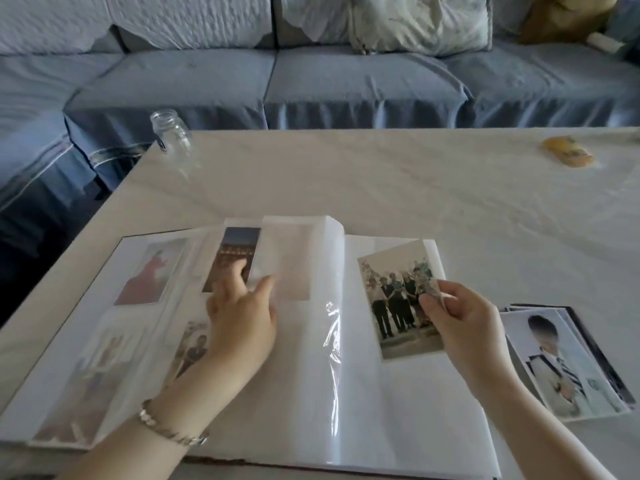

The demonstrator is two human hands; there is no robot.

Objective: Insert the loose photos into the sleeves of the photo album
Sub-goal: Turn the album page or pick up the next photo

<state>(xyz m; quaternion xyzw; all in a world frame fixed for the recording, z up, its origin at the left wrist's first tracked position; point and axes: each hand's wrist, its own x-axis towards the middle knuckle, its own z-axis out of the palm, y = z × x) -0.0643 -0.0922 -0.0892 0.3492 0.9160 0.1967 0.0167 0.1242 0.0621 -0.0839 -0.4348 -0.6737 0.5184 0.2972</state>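
Mid-insertion, at page turn. Pinching edge of thin translucent leaf point(298, 258) with left hand point(242, 313); pinching glossy rectangular group photo point(394, 306) by right edge with right hand point(464, 327), over right page of open album point(381, 427) on pale counter point(346, 174). Next, likely: flatten leaf, find crinkly plastic sleeve mouth, slide photo in squarely.

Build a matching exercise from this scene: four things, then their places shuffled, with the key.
1. glass jar
2. group photo
3. photo stack
4. bracelet

A. on the left wrist
B. pinched in the right hand
C. on the table, right of the album
D. table's far left corner

Pairs: 1-D, 2-B, 3-C, 4-A
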